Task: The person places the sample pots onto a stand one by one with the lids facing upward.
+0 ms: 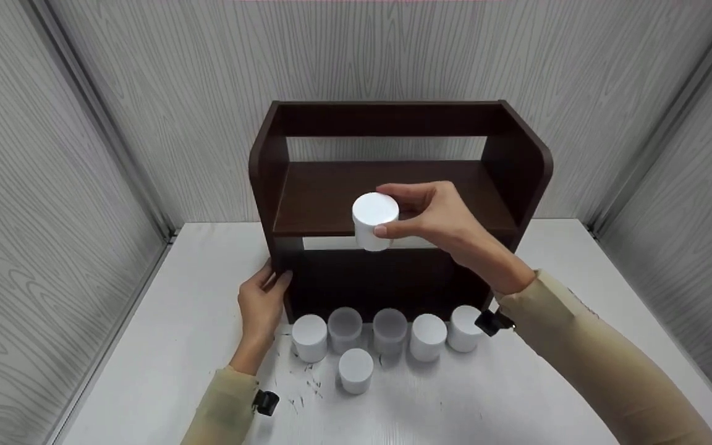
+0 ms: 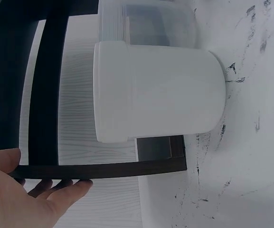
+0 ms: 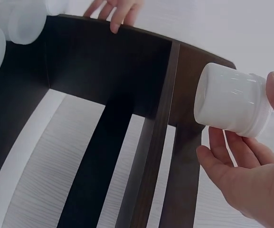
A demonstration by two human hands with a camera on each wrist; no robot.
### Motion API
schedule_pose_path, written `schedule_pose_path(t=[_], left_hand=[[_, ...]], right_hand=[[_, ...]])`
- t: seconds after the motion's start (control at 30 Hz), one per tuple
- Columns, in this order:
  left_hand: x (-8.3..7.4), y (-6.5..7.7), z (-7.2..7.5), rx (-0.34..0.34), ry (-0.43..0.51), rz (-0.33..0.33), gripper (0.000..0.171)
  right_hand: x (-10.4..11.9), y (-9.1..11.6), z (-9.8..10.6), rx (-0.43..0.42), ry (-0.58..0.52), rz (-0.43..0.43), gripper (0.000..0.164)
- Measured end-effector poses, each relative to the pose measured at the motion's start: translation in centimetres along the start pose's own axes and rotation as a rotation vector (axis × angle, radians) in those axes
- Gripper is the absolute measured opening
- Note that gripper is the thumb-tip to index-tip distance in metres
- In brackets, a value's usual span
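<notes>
My right hand (image 1: 455, 225) holds a white lidded jar (image 1: 368, 213) upright between thumb and fingers, in front of the middle board of a dark brown two-tier shelf (image 1: 325, 198). In the right wrist view the jar (image 3: 229, 99) is translucent white with a ribbed lid edge. Low on the shelf's left side panel, my left hand (image 1: 260, 309) grips the edge. The left wrist view has its thumb on one face of the panel (image 2: 108, 170) and its fingers on the other. Close by this hand stands a white jar (image 1: 310, 339).
Several more jars stand along the shelf's front foot, two of them greyer, like this translucent jar (image 1: 389, 332). One white jar (image 1: 356, 371) stands nearer the front. Dark scuffs mark the white table (image 1: 164, 346). Wood-grain panels (image 1: 177, 93) enclose the back and sides.
</notes>
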State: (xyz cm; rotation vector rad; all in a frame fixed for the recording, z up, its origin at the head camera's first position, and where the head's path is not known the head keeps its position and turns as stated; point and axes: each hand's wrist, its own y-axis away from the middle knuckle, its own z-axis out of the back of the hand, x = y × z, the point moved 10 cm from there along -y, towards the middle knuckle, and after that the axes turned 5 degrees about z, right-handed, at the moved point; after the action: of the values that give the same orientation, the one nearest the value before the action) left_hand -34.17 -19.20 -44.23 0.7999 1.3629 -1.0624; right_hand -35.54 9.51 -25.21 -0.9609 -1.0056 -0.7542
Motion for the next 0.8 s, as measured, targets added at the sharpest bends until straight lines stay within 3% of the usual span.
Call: schedule_pose_path(t=[0.53,0.8], left_hand=[[-0.3,0.4,-0.1,0.034,-0.014,-0.024,0.048],[-0.8,0.3,-0.1,0.017,-0.005,-0.027,0.049]], right_hand=[[0.4,-5.5,-0.3,0.040,0.065,-0.013,0.063],[0.6,-8.3,-0.7,0.026,0.009,-0.003,0.057]])
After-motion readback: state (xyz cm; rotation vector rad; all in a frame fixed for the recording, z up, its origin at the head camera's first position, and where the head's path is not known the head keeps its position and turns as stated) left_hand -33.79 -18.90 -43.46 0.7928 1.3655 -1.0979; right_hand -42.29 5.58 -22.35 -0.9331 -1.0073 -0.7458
